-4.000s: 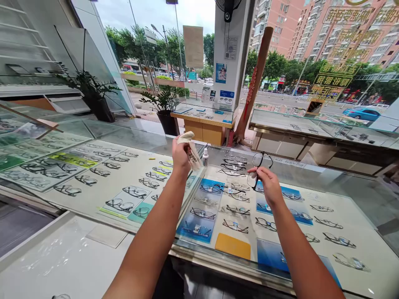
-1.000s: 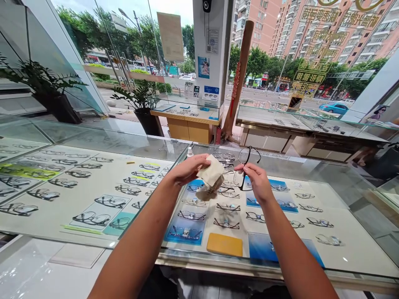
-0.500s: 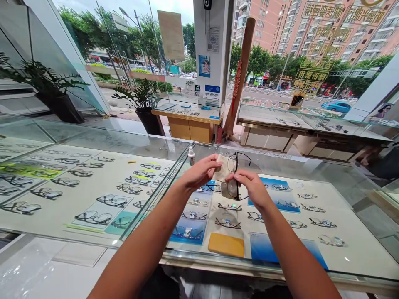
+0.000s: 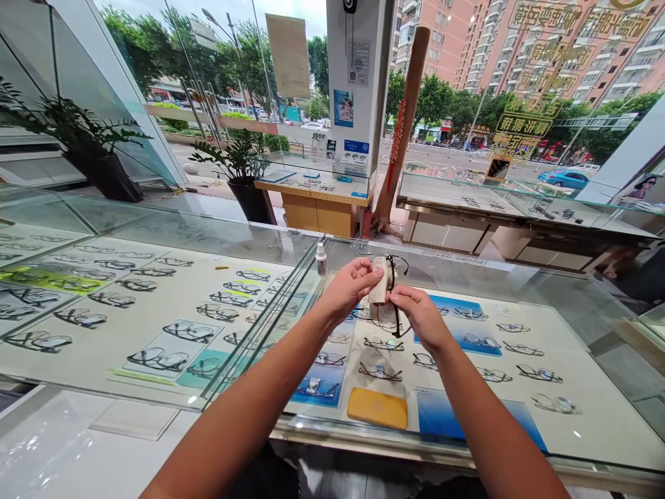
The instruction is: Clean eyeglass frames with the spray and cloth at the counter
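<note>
My left hand pinches a folded beige cloth against the upper lens of a pair of black-framed glasses. My right hand grips the same glasses by the frame, holding them turned on end just above the glass counter. Both hands meet over the middle of the counter. A small white dropper bottle stands on the glass just left of my left hand.
Under the glass lie several rows of glasses on white and blue cards, plus an orange pad. A second display counter joins on the left. Beyond are potted plants, a wooden desk and shop windows facing the street.
Four seconds ago my hands were apart, cloth raised in the left. They have come together, and the cloth now presses on the lens of the glasses.
</note>
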`<move>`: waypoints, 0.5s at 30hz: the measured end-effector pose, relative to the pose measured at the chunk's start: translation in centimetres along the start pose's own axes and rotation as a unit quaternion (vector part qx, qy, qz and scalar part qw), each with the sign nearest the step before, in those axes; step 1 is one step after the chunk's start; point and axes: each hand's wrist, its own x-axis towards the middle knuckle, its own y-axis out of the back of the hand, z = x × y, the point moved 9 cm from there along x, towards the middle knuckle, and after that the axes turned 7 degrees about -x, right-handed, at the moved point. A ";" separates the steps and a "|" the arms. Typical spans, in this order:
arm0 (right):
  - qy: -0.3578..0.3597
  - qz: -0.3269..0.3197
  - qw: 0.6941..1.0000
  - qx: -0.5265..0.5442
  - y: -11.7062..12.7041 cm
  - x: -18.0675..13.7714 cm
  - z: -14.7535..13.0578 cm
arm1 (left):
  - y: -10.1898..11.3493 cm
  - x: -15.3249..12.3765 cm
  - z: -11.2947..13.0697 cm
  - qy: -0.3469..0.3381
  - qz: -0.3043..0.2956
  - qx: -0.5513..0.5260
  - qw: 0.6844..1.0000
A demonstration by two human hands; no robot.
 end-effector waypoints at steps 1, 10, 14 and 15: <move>0.008 -0.005 1.000 -0.006 -0.1 0.0 -0.3 | -0.2 0.0 -0.3 0.018 -0.017 0.013 1.000; -0.003 -0.005 1.000 -0.023 0.2 0.2 0.1 | -1.3 -0.2 -1.5 0.063 -0.084 0.010 0.994; -0.016 -0.021 0.999 0.028 -0.3 0.2 0.4 | -1.9 -0.2 -1.7 0.063 -0.114 -0.037 0.991; -0.020 -0.024 0.998 0.045 -0.4 0.1 0.4 | -2.1 -0.2 -1.7 0.066 -0.129 -0.038 0.989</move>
